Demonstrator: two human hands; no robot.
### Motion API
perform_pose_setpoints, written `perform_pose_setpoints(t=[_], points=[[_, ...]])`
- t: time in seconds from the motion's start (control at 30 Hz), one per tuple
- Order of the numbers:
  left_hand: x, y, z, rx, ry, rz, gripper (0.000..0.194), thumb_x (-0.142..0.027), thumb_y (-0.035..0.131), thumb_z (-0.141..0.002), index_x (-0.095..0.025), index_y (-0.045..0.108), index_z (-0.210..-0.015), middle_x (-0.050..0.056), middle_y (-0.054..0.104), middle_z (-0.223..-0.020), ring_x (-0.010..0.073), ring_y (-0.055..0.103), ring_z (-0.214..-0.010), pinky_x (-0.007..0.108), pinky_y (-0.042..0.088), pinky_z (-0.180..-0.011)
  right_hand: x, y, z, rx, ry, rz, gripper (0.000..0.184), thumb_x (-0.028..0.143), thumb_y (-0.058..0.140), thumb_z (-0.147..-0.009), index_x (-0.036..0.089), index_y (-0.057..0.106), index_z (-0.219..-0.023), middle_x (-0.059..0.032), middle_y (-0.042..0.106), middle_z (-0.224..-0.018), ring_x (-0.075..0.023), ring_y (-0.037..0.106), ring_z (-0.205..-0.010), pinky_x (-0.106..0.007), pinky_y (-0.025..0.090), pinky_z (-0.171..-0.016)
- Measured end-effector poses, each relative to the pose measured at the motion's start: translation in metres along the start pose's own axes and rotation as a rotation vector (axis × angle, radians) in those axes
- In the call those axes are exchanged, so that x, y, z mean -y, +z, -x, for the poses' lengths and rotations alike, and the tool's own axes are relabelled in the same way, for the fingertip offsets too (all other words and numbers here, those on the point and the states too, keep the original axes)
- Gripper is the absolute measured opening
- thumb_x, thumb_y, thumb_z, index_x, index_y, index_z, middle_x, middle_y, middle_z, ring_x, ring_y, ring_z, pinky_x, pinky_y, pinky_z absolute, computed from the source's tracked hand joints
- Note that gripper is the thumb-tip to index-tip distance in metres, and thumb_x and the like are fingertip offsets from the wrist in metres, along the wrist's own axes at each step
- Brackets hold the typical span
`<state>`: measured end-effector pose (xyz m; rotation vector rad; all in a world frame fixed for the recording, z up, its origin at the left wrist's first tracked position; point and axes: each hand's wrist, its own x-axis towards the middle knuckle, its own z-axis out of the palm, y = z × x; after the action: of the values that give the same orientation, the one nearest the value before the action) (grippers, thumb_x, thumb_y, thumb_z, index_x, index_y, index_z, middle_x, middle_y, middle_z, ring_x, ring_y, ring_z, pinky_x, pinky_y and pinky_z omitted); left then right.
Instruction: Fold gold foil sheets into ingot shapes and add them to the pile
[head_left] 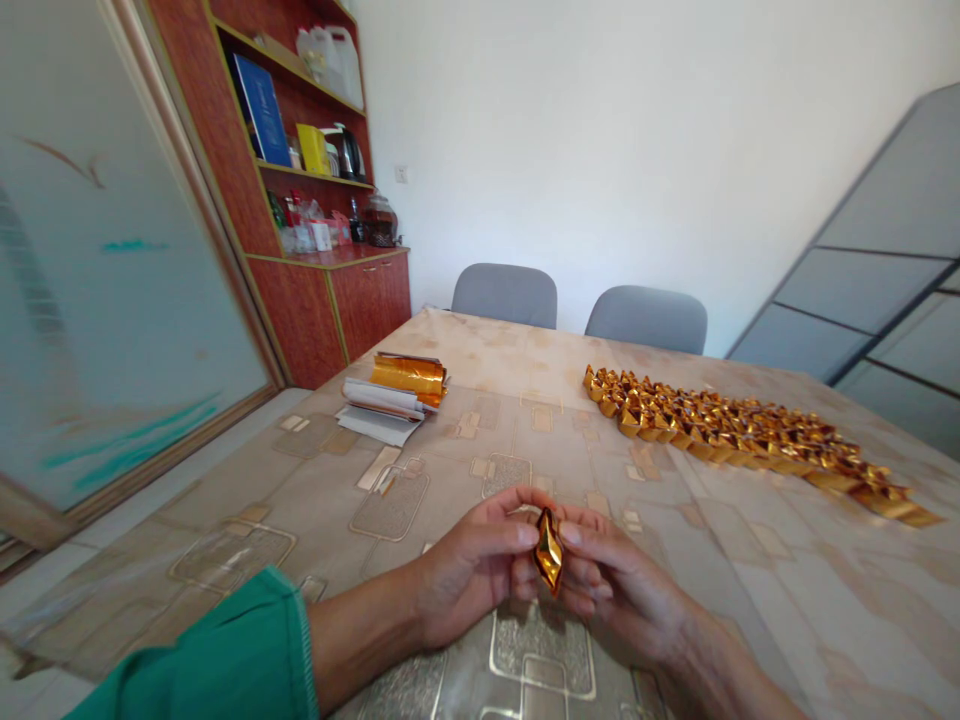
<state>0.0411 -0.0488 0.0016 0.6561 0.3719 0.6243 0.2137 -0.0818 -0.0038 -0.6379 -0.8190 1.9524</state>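
Between my two hands, just above the near part of the table, is a small folded gold foil paper ingot [550, 552], narrow and pointed at both ends. My left hand [480, 555] pinches its left side with thumb and fingers. From the other side, my right hand [616, 565] grips it the same way, the thumb on its right edge. Fingers of both hands curl behind and under the piece, partly hidden. To the right, rows of similar folded gold paper ingots [720, 425] stand packed together. A stack of gold foil paper sheets [409, 378] lies at the left, curled, with white-backed sheets [382, 400] beside it.
A patterned cover lies on the table [517, 365]. Two grey chairs [504, 293] stand along its far side. At the back left is a red-brown cabinet [300, 300] with bottles, a kettle and jars. A frosted glass door [112, 260] is at the left.
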Motion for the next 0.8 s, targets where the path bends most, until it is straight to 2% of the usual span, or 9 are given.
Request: perform_pose_setpoints(t=[0.13,0.23,0.43,0.53,0.8], points=[[0.0037,-0.0008,-0.0027,-0.091,0.066,-0.123,0.037,-0.028,0.085,-0.067,-0.018,0.061,-0.093,-0.003,0.057,-0.07,0.0048,0.046,-0.051,0.016,0.03,-0.047,-0.0009,0.0009,-0.0007,-0.002,0.021,-0.001,0.021,0.032,0.076,-0.084,0.015,0.064,-0.083,0.0128,0.033,-0.046,-0.0036,0.015,-0.041,-0.017,0.021,-0.041],[0.0053,-0.0016,-0.0036,-0.142,0.088,-0.166,0.035,-0.03,0.083,-0.068,-0.018,0.058,-0.09,-0.005,0.053,-0.064,0.0034,0.039,-0.046,0.016,0.028,-0.044,-0.0013,0.0011,-0.001,0.012,0.044,-0.025,0.02,0.032,0.075,-0.085,0.014,0.066,-0.085,0.0122,0.034,-0.048,-0.0039,0.016,-0.042,-0.017,0.022,-0.042],[0.0037,0.0014,-0.0016,-0.145,0.098,-0.234,0.036,-0.034,0.08,-0.07,-0.019,0.059,-0.094,-0.004,0.057,-0.071,0.0038,0.042,-0.048,0.016,0.033,-0.044,-0.0016,0.002,-0.002,-0.004,0.038,-0.049,0.019,0.031,0.077,-0.084,0.015,0.065,-0.082,0.0117,0.034,-0.049,-0.0045,0.015,-0.044,-0.017,0.021,-0.043],[0.0025,0.0034,-0.0011,-0.189,0.117,-0.302,0.031,-0.032,0.078,-0.07,-0.019,0.058,-0.09,-0.005,0.055,-0.066,0.0039,0.04,-0.046,0.015,0.031,-0.042,-0.0018,0.0016,-0.002,0.003,0.057,-0.05,0.018,0.03,0.076,-0.085,0.015,0.065,-0.083,0.0116,0.034,-0.049,-0.0048,0.016,-0.044,-0.017,0.022,-0.044],[0.0041,0.0014,-0.0033,-0.198,0.169,-0.387,0.028,-0.04,0.073,-0.075,-0.017,0.061,-0.087,-0.005,0.054,-0.06,0.006,0.042,-0.046,0.016,0.032,-0.042,-0.0026,-0.0024,-0.0015,0.004,0.083,-0.102,0.016,0.025,0.078,-0.083,0.013,0.068,-0.086,0.0106,0.036,-0.052,-0.0045,0.018,-0.046,-0.017,0.022,-0.045]])
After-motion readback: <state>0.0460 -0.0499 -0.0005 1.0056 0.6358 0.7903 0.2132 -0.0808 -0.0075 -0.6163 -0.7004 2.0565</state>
